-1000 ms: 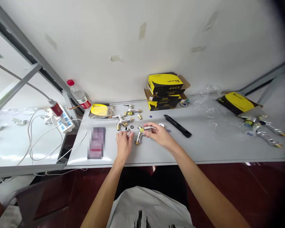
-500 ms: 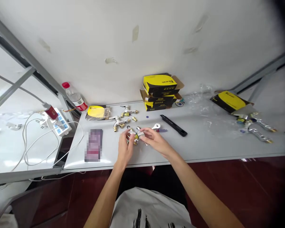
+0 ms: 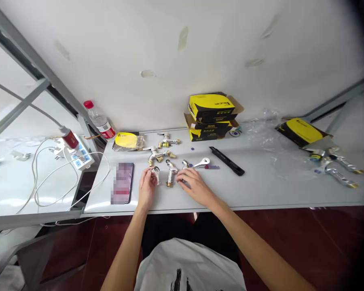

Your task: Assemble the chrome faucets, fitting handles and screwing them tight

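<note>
My left hand (image 3: 147, 188) is closed on a small chrome faucet handle (image 3: 157, 174) with a ring-shaped end, just above the table. Between my hands lies a chrome faucet body (image 3: 171, 173) with a brass end pointing toward me. My right hand (image 3: 195, 186) rests right of it, its fingers curled and closed; what they hold, if anything, is hidden. Just beyond those fingertips is another chrome piece (image 3: 185, 163). A white lever handle (image 3: 202, 162) lies farther right. Behind the faucet body are two faucets with brass fittings, a nearer one (image 3: 157, 154) and a farther one (image 3: 166, 141).
A phone (image 3: 123, 182) lies left of my hands, and a box cutter (image 3: 227, 161) to the right. Yellow-black boxes (image 3: 212, 107) are stacked at the wall. A bottle (image 3: 100, 120), a power strip (image 3: 81, 155), clear plastic wrap (image 3: 265, 129) and wrapped faucets (image 3: 341, 169) lie around.
My hands have moved apart from the faucet they were working on together. The faucet body now lies between them, and the handle is in my left hand. The view has shifted slightly.
</note>
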Available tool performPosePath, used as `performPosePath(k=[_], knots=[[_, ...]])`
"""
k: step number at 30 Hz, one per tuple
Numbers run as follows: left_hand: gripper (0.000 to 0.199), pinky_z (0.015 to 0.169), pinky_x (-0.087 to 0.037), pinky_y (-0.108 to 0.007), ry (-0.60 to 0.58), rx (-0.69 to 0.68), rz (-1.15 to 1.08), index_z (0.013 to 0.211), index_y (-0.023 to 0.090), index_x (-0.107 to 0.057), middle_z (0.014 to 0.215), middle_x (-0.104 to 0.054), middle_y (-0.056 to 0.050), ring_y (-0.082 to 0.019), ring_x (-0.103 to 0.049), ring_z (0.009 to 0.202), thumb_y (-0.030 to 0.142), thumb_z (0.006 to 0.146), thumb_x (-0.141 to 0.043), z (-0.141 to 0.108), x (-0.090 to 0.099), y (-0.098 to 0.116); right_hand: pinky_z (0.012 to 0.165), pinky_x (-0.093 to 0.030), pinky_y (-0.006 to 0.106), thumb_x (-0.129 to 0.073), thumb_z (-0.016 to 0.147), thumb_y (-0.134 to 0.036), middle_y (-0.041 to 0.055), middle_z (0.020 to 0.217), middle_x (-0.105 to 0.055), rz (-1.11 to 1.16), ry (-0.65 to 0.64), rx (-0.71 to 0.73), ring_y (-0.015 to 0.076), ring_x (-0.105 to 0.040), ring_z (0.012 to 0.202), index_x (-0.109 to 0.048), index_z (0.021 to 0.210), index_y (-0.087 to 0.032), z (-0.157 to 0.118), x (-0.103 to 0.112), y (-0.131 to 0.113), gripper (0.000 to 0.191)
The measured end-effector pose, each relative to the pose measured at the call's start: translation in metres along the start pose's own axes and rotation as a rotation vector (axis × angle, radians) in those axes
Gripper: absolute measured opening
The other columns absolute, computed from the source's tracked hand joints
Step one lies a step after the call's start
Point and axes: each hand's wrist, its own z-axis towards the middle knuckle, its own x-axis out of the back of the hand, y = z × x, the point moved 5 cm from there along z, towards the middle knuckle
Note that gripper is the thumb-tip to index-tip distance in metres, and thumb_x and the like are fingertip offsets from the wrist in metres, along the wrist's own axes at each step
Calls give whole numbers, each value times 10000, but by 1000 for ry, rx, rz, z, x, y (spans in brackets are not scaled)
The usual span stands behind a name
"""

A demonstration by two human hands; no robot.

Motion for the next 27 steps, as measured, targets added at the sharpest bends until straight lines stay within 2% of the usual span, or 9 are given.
performPosePath(k=[5,7,10,13,16,19,21,24,27], knots=[[335,608,-383,-218,-23,6,39,1029,210,-604,723,-473,32,-90,-432,616,497,859,-640,-4,-2,0,1038,-454,428,-481,955,-235,59,1106,-647,32,32,21,201,-561,1133,-661,1012,-235,-9,25,6,190],[332,621,-388,-216,-34,7,46,1036,215,-602,712,-454,36,-89,-426,620,499,868,-631,-5,-2,1,1015,-461,408,-468,963,-262,63,1099,-643,27,166,-25,200,-574,1108,-656,1016,-234,-15,44,17,198],[312,636,-393,-216,-51,13,9,1027,217,-601,711,-443,40,-83,-419,617,483,869,-639,-5,-2,1,990,-457,433,-483,948,-313,80,1076,-641,-85,381,-168,237,-571,1081,-649,1023,-226,-29,68,51,202],[316,631,-397,-222,-67,66,-51,1024,223,-583,739,-465,33,-84,-422,617,479,854,-658,-7,-6,0,983,-432,502,-560,886,-378,104,1127,-649,-207,323,-268,293,-545,1096,-641,1099,-219,-37,70,88,278],[342,618,-395,-227,-83,131,-96,1017,224,-554,757,-489,25,-92,-437,624,490,835,-668,-12,-14,-3,943,-444,505,-558,875,-398,109,1004,-669,-221,268,-319,292,-561,1023,-650,1040,-195,-40,69,106,277],[348,601,-377,-224,-127,126,-86,1008,225,-525,717,-498,32,-96,-461,615,498,838,-658,-18,-26,-2,896,-487,438,-483,920,-410,97,1001,-650,-139,187,-316,247,-597,962,-654,983,-204,-41,75,98,275],[363,593,-371,-225,-185,123,-56,1014,223,-512,697,-507,34,-100,-474,609,515,844,-645,-21,-36,-2,804,-516,378,-425,953,-431,86,1010,-637,-94,142,-322,195,-617,834,-645,1015,-211,-43,85,84,317],[415,588,-388,-233,-250,124,-1,1038,216,-505,690,-519,36,-103,-474,601,547,834,-649,-23,-46,-6,675,-501,322,-377,979,-463,46,814,-618,-60,136,-370,146,-568,632,-633,1041,-197,-48,103,62,375],[413,598,-416,-240,-260,74,37,1051,210,-509,697,-521,36,-104,-480,613,542,845,-644,-21,-51,-13,700,-502,306,-368,987,-493,38,765,-630,-50,186,-388,157,-605,674,-651,1068,-198,-50,116,44,417]])
